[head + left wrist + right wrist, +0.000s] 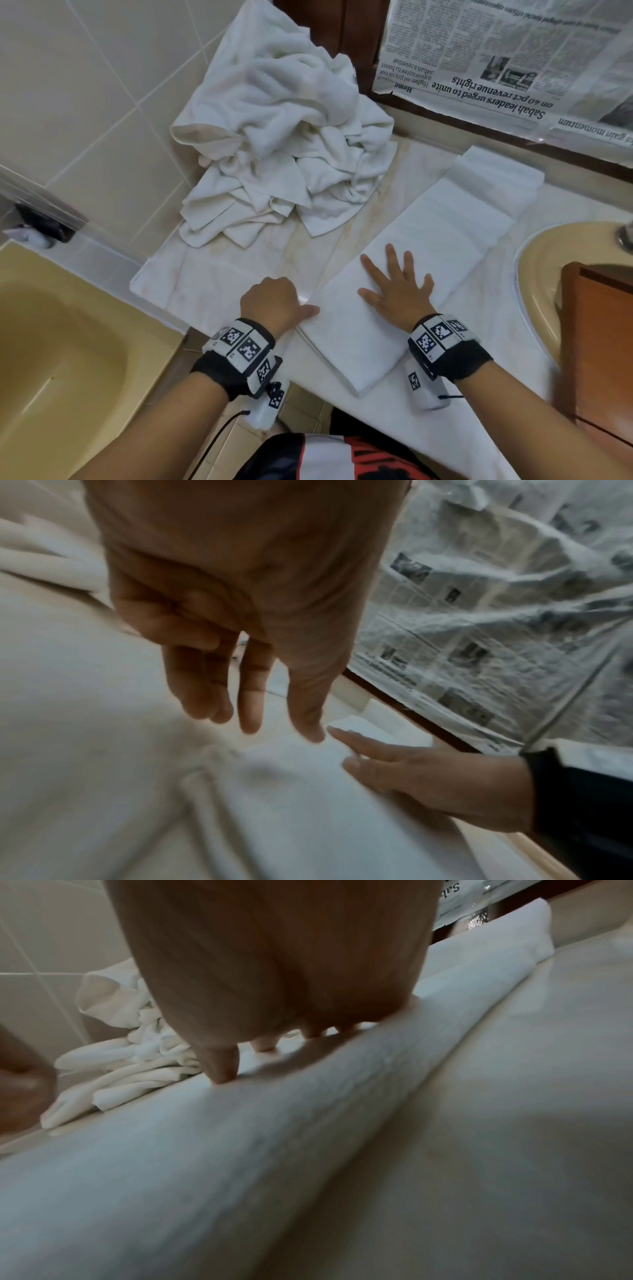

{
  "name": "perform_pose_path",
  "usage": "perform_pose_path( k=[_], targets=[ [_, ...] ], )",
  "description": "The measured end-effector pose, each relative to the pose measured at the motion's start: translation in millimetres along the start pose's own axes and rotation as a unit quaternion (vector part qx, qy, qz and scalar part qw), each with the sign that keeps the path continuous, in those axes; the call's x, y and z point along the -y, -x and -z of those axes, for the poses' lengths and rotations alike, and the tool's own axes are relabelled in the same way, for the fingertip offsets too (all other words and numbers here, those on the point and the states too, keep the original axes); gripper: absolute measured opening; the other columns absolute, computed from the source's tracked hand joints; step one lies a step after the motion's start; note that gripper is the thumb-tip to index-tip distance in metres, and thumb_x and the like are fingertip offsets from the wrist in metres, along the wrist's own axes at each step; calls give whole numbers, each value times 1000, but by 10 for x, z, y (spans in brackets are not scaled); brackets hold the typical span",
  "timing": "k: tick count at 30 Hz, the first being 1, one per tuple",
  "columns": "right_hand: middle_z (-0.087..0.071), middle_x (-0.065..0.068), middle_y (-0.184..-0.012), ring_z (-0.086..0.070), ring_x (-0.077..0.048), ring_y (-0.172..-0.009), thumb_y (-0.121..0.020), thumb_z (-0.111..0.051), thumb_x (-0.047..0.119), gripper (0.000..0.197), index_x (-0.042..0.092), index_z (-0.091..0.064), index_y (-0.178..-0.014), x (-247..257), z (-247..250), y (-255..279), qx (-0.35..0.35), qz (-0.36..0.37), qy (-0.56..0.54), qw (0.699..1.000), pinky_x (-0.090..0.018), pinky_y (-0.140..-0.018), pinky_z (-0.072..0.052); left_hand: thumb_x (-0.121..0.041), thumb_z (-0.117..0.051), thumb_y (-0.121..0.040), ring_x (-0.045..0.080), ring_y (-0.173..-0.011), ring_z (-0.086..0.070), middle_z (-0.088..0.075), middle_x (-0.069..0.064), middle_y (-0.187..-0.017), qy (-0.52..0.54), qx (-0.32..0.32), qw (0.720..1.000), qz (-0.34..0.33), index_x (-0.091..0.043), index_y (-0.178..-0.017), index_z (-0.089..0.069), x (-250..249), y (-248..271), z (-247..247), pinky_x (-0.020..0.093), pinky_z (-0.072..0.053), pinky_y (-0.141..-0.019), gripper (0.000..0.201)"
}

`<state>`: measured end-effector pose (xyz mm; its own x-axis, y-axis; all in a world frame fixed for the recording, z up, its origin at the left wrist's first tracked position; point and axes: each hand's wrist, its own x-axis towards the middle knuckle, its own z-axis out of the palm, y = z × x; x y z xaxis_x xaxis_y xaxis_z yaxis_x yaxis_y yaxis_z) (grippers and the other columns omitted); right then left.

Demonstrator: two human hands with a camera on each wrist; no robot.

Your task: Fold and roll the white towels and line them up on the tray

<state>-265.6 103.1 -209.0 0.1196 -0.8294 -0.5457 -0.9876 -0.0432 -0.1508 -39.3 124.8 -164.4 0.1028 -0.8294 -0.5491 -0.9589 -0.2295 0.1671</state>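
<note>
A long white towel (442, 240), folded into a narrow strip, lies diagonally on the marble counter (342, 222). My right hand (394, 284) lies flat on its near half with fingers spread, and the fingertips (222, 1074) press into the cloth. My left hand (274, 301) sits beside the strip's left edge, thumb touching it. In the left wrist view its fingers (250, 696) hang loosely above the towel (308, 804) and hold nothing. A pile of crumpled white towels (281, 154) lies at the back left. A brown wooden tray (599, 342) stands at the right, partly cut off.
A beige sink (541, 260) lies right of the strip, under the tray. A yellow tub (51, 342) sits low on the left beside the tiled wall (85, 102). Newspaper (513, 51) under plastic covers the wall behind the counter.
</note>
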Motion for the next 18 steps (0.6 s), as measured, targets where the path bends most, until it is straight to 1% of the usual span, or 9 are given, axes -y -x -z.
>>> perform_pose_path(
  k=[2, 3, 5, 6, 8, 9, 11, 14, 18],
  targets=[
    [34, 9, -154, 27, -26, -143, -93, -24, 68, 65, 55, 12, -145, -38, 2, -8, 3, 9, 2, 1000, -65, -110, 1, -63, -56, -84, 18, -101, -59, -59, -4, -107, 12, -39, 994, -101, -24, -106, -61, -182, 6, 2, 36, -50, -85, 45],
    [34, 10, -154, 27, -26, -143, -92, -24, 70, 66, 55, 12, -144, -75, 10, -14, 4, 15, 9, 1000, -65, -110, 1, -59, -54, -89, 17, -113, -53, -53, -4, -122, 17, -36, 985, -166, -28, -119, -56, -279, 1, -20, 37, -48, -90, 43],
    [33, 10, -154, 26, -25, -144, -90, -23, 72, 67, 56, 12, -144, -195, 54, -48, 5, 30, 26, 999, -66, -109, 0, -49, -48, -96, 19, -138, -29, -26, -4, -154, -40, 2, 959, -281, -33, -144, -35, -420, -59, -130, 40, -37, -105, 53],
    [31, 11, -155, 25, -24, -144, -89, -24, 72, 67, 56, 10, -144, -278, 96, -73, 4, 37, 30, 999, -66, -109, 1, -47, -44, -98, 20, -145, -13, -7, -6, -161, -93, 20, 943, -319, -33, -151, -21, -458, -105, -201, 40, -29, -111, 59],
    [28, 14, -156, 23, -21, -145, -90, -28, 72, 66, 56, 5, -145, -456, 214, -124, 4, 52, 30, 998, -65, -110, 2, -51, -31, -101, 21, -148, 11, 22, -9, -159, -184, 31, 915, -357, -33, -154, 2, -485, -180, -334, 42, -15, -115, 66],
    [25, 15, -157, 21, -20, -146, -91, -29, 70, 66, 55, 3, -146, -531, 275, -141, 5, 58, 28, 998, -64, -111, 2, -54, -25, -101, 21, -147, 18, 29, -10, -157, -208, 29, 907, -364, -33, -153, 9, -488, -214, -393, 42, -11, -115, 66],
    [23, 14, -158, 19, -19, -146, -93, -31, 66, 65, 52, 1, -148, -597, 328, -146, 2, 59, 23, 998, -61, -113, 2, -58, -16, -99, 20, -144, 26, 34, -11, -154, -221, 27, 904, -365, -34, -152, 15, -489, -245, -469, 42, -5, -116, 66],
    [27, 8, -157, 22, -22, -146, -96, -25, 62, 67, 42, 10, -150, -457, 176, 6, -9, 17, 2, 1000, -58, -115, 1, -63, -7, -93, 14, -139, 34, 37, -13, -152, -224, 19, 905, -360, -36, -150, 19, -473, -251, -535, 42, 1, -117, 69],
    [40, 7, -150, 31, -20, -142, -90, -10, 70, 78, 31, 26, -147, -303, -233, 431, -22, -8, -3, 1000, -53, -116, 7, -63, -8, -94, 15, -140, 35, 38, -15, -151, -216, 21, 905, -366, -37, -150, 19, -445, -273, -550, 42, 4, -117, 67]
  ],
)
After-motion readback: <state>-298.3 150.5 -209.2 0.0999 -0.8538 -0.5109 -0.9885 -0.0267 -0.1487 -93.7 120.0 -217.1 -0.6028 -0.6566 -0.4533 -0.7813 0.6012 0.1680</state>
